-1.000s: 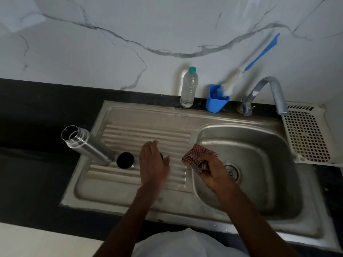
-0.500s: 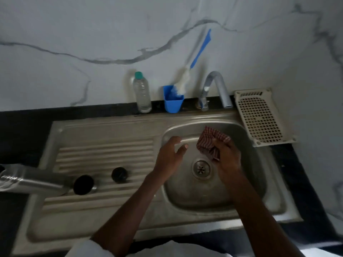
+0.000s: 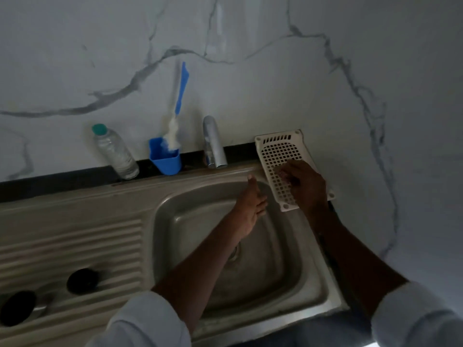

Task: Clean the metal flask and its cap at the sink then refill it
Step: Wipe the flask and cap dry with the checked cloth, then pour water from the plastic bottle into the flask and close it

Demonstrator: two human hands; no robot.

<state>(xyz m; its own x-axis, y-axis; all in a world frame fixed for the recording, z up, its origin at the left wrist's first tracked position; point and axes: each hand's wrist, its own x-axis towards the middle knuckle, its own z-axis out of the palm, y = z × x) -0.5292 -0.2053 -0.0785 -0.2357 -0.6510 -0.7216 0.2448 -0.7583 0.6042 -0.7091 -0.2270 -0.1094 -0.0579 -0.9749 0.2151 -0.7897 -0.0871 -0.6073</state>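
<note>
- Progress: two dark round flask parts, likely the cap (image 3: 82, 281) and an inner lid (image 3: 17, 308), lie on the sink (image 3: 75, 236) drainboard, apart; flask body out of view. Refilling judged outstanding.
- Right hand (image 3: 304, 186): rests on the white basket (image 3: 278, 149), fingers curled over a cloth (image 3: 284, 175), barely visible.
- Left hand (image 3: 250, 209): relaxed, holding nothing, above the basin.

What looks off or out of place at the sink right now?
Only the white perforated tray: it sits askew, one corner overhanging the sink rim, with the right hand on it. The bottle brush leans in its blue holder. No spill or damage visible.
</note>
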